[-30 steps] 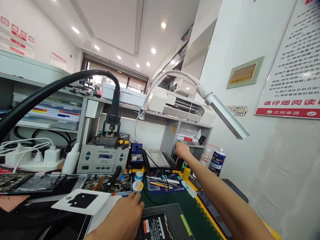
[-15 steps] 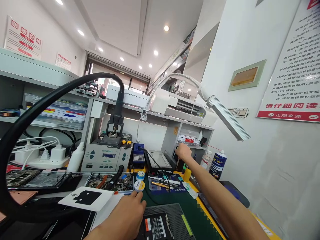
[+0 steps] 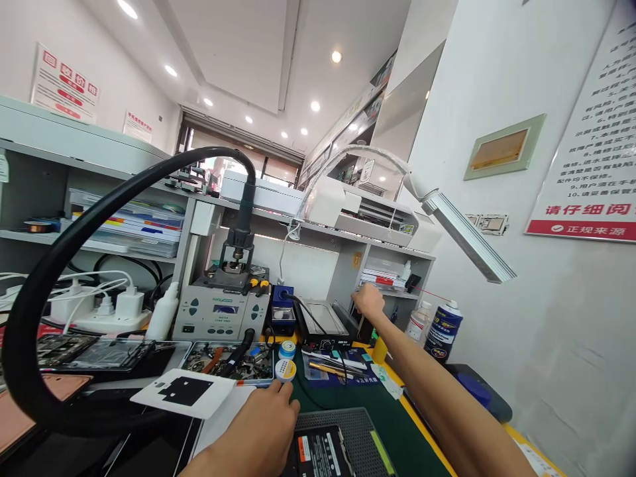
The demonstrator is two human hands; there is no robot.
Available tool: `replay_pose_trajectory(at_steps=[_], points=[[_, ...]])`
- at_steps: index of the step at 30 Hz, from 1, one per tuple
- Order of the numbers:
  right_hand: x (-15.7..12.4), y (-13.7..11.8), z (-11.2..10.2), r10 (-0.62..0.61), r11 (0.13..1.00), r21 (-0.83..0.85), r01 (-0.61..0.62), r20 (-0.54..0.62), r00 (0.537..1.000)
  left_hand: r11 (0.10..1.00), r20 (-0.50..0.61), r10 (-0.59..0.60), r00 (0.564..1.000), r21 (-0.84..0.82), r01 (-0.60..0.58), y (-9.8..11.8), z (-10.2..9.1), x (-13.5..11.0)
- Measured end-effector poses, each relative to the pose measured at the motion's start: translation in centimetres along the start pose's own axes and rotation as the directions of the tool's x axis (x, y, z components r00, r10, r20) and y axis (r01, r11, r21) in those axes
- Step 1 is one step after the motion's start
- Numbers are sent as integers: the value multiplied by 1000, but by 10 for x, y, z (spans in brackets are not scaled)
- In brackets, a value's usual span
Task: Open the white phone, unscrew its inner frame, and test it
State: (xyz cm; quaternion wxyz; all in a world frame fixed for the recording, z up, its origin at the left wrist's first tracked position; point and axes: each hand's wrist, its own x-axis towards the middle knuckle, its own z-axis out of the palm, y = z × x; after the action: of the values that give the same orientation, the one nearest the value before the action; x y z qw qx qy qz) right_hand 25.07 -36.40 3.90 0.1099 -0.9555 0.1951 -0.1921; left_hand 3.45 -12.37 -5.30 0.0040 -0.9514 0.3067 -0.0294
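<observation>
1. The black battery [image 3: 328, 454], with an orange patch at the left of its label, lies on a grey perforated pad [image 3: 362, 437] at the bottom of the view.
2. Its visible side edges run away from the person, the far end leaning slightly left; the near end is cut off, so I cannot tell whether this is its long axis.
3. The left hand [image 3: 265, 427] is just beside it on the left, palm down, fingers [image 3: 285, 392] bent; I cannot tell whether they grip anything.
4. Beyond the pad, on the green surface [image 3: 390, 424], two round tins [image 3: 285, 370] stand near the left fingers, and slim tools [image 3: 330, 368] lie farther right.
5. The right hand [image 3: 368, 301] is stretched out beside the shelf [image 3: 397, 291], well apart from the battery, fingers curled; what they hold, if anything, is unclear.
6. Near the right forearm are a yellow bottle [image 3: 379, 350] and a blue spray can [image 3: 444, 331].
</observation>
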Motion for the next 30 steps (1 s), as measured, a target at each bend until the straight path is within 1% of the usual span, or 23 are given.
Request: replay_pose_trajectory(at_steps=[5, 7, 10, 13, 15, 17, 18, 20, 21, 24, 26, 27, 28, 29, 30], points=[[3, -2, -21, -30, 997, 71, 35, -72, 997, 1000, -21, 0, 1000, 3, 0, -1, 3, 2], [2, -3, -32, -66, 991, 111, 78, -109, 992, 1000, -35, 2, 999, 2, -2, -1, 3, 2], [-7, -2, -52, -143, 967, 185, 175, -174, 974, 1000, -48, 5, 999, -7, -5, -1, 5, 2], [-26, 7, -72, -210, 917, 285, 279, -248, 946, 1000, -58, 13, 998, -18, -14, -3, 7, 2], [-46, 17, -83, -240, 865, 370, 339, -289, 927, 999, -63, 20, 998, -30, -22, -4, 8, 3], [-71, 29, -91, -263, 799, 465, 382, -301, 917, 999, -68, 22, 997, -47, -26, -5, 10, 3], [-85, 34, -93, -283, 760, 515, 397, -289, 915, 998, -70, 22, 997, -59, -26, -6, 11, 4], [-112, 43, -92, -357, 672, 614, 415, -222, 907, 995, -77, 21, 997, -91, -28, -8, 12, 4], [-125, 45, -89, -407, 624, 662, 416, -179, 896, 993, -81, 18, 997, -112, -27, -10, 12, 4], [-156, 43, -72, -547, 497, 776, 389, -68, 834, 981, -89, -8, 996, -193, -10, -18, 10, 5], [-170, 36, -57, -609, 432, 826, 362, -30, 793, 968, -89, -36, 995, -250, 12, -26, 5, 4], [-175, 33, -51, -631, 405, 844, 352, -21, 775, 952, -93, -51, 994, -304, 20, -30, 2, 3], [-180, 30, -44, -650, 379, 858, 346, -19, 760, 925, -98, -65, 993, -380, 22, -34, -3, 2], [-184, 27, -39, -667, 357, 867, 348, -24, 744, 871, -105, -79, 991, -490, 18, -36, -9, 1], [-187, 26, -34, -684, 335, 872, 357, -36, 729, 798, -107, -88, 990, -602, 6, -38, -14, 0]])
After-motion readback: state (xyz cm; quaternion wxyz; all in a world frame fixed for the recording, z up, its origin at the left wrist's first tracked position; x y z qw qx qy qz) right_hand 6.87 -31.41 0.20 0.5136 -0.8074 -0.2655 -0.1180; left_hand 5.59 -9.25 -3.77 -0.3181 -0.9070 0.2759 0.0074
